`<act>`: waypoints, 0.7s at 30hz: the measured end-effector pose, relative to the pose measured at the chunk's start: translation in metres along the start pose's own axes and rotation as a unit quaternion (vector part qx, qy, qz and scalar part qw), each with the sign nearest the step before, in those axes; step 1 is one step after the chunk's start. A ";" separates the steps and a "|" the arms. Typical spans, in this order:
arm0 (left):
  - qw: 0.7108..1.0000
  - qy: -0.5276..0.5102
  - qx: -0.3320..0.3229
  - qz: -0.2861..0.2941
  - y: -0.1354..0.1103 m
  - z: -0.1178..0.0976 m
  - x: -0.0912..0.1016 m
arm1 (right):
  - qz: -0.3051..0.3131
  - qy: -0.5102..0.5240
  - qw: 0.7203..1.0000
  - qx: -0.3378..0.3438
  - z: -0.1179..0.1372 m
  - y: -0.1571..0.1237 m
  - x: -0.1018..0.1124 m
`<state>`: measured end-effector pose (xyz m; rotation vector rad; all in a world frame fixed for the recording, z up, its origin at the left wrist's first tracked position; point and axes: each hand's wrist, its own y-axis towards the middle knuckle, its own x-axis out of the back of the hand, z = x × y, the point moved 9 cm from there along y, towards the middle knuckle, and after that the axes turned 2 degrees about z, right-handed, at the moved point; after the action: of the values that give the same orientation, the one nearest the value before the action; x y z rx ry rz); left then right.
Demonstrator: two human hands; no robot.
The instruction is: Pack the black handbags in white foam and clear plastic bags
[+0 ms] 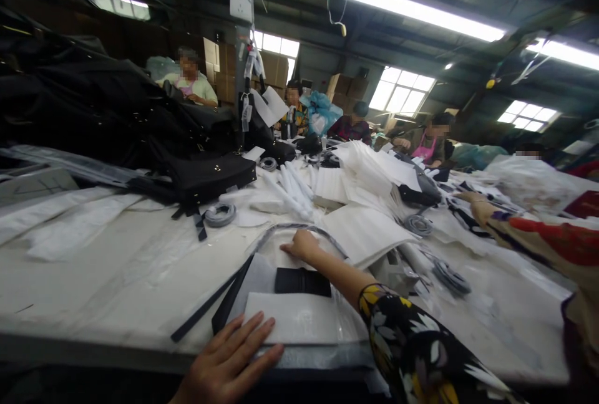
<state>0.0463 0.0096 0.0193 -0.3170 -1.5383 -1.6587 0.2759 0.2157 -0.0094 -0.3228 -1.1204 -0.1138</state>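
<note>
White sheet [302,320], corner hidden, left hand [231,363] cropped

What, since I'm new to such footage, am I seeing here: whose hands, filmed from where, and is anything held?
There is no machine: these are one person's bare hands, filmed by a camera worn on that person's head, looking forward and down. The left hand lies spread on a white sheet, holding nothing visibly. The right hand reaches farther, within a gray loop; whether it has a grip on anything, I can't tell. Also on the table are black bags and gray coils. The arm at far right is a co-worker's.
</note>
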 end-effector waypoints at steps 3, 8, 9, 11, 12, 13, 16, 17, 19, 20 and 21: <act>1.000 -0.001 -0.016 -0.006 0.002 -0.010 -0.002 | 0.026 0.048 0.998 -0.036 -0.005 0.006 -0.008; 1.000 0.011 0.003 0.004 0.004 -0.013 -0.008 | 0.088 0.196 0.976 -0.045 -0.009 -0.001 -0.014; 1.000 0.013 0.007 0.003 0.005 -0.013 -0.008 | 0.094 0.232 0.967 -0.036 -0.006 -0.004 -0.012; 1.000 0.015 0.013 -0.001 0.006 -0.014 -0.007 | 0.100 0.303 0.948 -0.008 0.003 -0.013 -0.003; 1.000 0.016 0.016 -0.005 0.006 -0.014 -0.006 | 0.101 0.335 0.937 0.010 0.009 -0.018 0.003; 1.000 0.016 0.017 -0.004 0.007 -0.014 -0.006 | 0.099 0.365 0.925 0.029 0.016 -0.024 0.010; 1.000 0.013 0.022 0.017 0.009 -0.014 -0.008 | 0.083 0.435 0.892 0.087 0.034 -0.045 0.029; 0.999 0.012 0.022 0.026 0.009 -0.014 -0.010 | 0.071 0.452 0.882 0.113 0.039 -0.054 0.035; 0.999 0.009 0.026 0.043 0.009 -0.014 -0.013 | 0.045 0.457 0.869 0.186 0.051 -0.078 0.044; 0.998 0.008 0.030 0.046 0.009 -0.014 -0.013 | 0.028 0.444 0.867 0.225 0.056 -0.092 0.048; 0.998 0.005 0.035 0.048 0.009 -0.014 -0.014 | 0.012 0.423 0.868 0.261 0.061 -0.107 0.050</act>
<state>0.0661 0.0031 0.0133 -0.3405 -1.5454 -1.5267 0.2182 0.1369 0.0811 0.2036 -0.2384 0.0739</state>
